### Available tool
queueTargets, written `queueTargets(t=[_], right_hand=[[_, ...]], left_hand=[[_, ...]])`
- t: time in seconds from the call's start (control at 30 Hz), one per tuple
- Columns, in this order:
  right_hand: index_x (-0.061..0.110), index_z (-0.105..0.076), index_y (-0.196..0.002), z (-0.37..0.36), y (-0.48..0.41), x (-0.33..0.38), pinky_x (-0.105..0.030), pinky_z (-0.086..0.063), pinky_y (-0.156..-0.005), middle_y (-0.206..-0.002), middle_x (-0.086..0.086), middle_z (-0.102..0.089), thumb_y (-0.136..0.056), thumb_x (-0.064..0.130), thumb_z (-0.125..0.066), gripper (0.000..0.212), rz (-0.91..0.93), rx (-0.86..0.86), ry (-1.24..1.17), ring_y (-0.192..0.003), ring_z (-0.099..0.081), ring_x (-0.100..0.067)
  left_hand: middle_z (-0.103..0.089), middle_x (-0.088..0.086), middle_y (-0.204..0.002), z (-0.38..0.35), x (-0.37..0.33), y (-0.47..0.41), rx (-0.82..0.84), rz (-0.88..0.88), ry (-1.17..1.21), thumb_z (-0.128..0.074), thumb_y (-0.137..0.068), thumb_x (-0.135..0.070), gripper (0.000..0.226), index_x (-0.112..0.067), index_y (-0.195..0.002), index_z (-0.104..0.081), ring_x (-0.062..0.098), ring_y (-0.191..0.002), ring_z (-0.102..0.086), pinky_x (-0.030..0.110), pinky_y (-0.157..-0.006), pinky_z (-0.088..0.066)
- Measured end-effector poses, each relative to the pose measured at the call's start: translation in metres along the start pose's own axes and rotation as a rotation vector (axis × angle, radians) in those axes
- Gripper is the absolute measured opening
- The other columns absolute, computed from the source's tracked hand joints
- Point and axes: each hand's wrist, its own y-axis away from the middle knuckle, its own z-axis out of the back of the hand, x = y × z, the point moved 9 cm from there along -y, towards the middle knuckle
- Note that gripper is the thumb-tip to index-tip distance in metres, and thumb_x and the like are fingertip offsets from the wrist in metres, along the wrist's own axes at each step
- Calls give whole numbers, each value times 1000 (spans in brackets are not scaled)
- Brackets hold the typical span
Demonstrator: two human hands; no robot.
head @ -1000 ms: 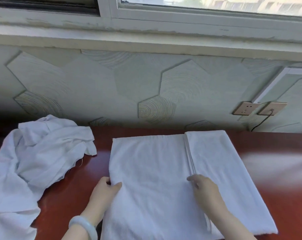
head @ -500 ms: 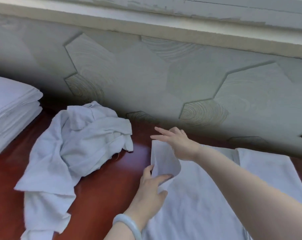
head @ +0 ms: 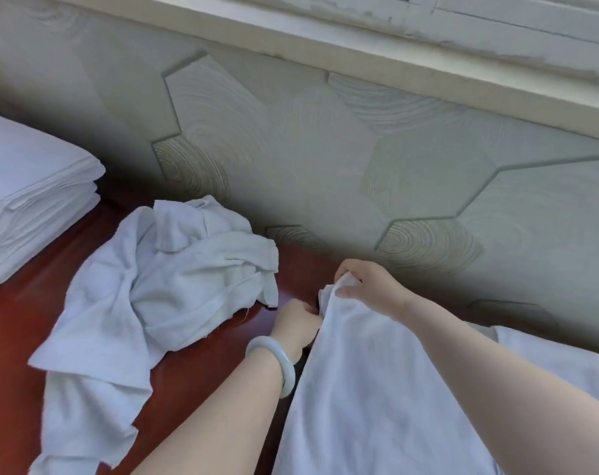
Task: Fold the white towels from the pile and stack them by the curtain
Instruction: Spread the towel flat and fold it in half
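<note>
Pinching the towel (head: 376, 389) at its raised corner with my right hand (head: 366, 286); left hand (head: 296, 323) grips the edge just below. It lies on the red worktop (head: 10, 320), crumpled pile (head: 174, 286) just left, folded stack (head: 27, 200) far left.

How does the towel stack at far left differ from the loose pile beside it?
The stack is folded flat in neat, aligned layers; the pile is crumpled and sprawling. The stack's edges run straight; the pile's edges look ragged. Both are white cloth on the red-brown table.
</note>
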Motion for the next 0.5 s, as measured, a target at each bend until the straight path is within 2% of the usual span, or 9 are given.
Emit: queueTargets(t=[0.07,0.13,0.17,0.2,0.27,0.33,0.4,0.5], right_hand=[[11,-65,-91,-4,-8,-2,-15,-34,-56,-73,9,-51,-78,9,-72,15,-42,-9,-87,-64,-46,-1],[10,-64,-85,-10,-17,-9,-21,-36,-58,-75,5,-55,-76,11,-75,14,-96,8,-92,-67,-49,-8],[12,-59,-76,-14,-21,-13,-21,-33,-56,-71,5,-51,-76,11,-75,16,-118,28,-92,-65,-46,-9],[18,-51,-67,-17,-24,-15,-20,-29,-54,-68,9,-45,-76,12,-75,27,-137,53,-90,-61,-41,-7],[28,-39,-63,-19,-29,-16,-16,-23,-50,-65,13,-35,-81,9,-70,40,-156,95,-47,-57,-32,-3],[18,-49,-68,-17,-33,-18,-18,-24,-48,-63,8,-39,-85,2,-60,26,-175,144,58,-55,-33,-6],[11,-61,-83,-17,-35,-18,-20,-28,-50,-65,5,-46,-86,2,-58,9,-187,208,164,-56,-39,-8],[15,-61,-91,-18,-39,-16,-20,-32,-54,-73,8,-51,-86,11,-66,8,-176,216,242,-62,-45,-5]], left_hand=[[-43,-5,-52,10,-10,-6,-93,-90,-36,-59,-81,-12,22,-6,-60,-56,15,-57,-36,26,-52,-29],[-41,-11,-47,20,-17,-4,-184,-186,-13,-60,-87,-15,29,-13,-58,-58,7,-52,-35,19,-49,-29],[-44,-13,-49,22,-18,-2,-194,-227,9,-60,-89,-17,32,-19,-57,-56,6,-52,-37,15,-50,-30],[-51,-14,-55,24,-18,0,-193,-249,19,-60,-90,-17,30,-25,-62,-58,5,-54,-43,13,-51,-34],[-62,-11,-81,30,-11,5,-182,-212,8,-62,-89,-16,12,-27,-89,-65,4,-70,-55,6,-58,-40],[-61,-6,-93,38,1,16,-184,-176,6,-65,-89,-16,20,-25,-106,-62,3,-75,-55,3,-62,-40],[-61,-4,-89,49,13,37,-192,-176,35,-66,-89,-17,16,-22,-103,-62,1,-71,-55,4,-64,-41],[-61,-4,-82,52,43,74,-138,-138,29,-71,-86,-19,12,-23,-93,-61,-4,-64,-53,11,-63,-44]])
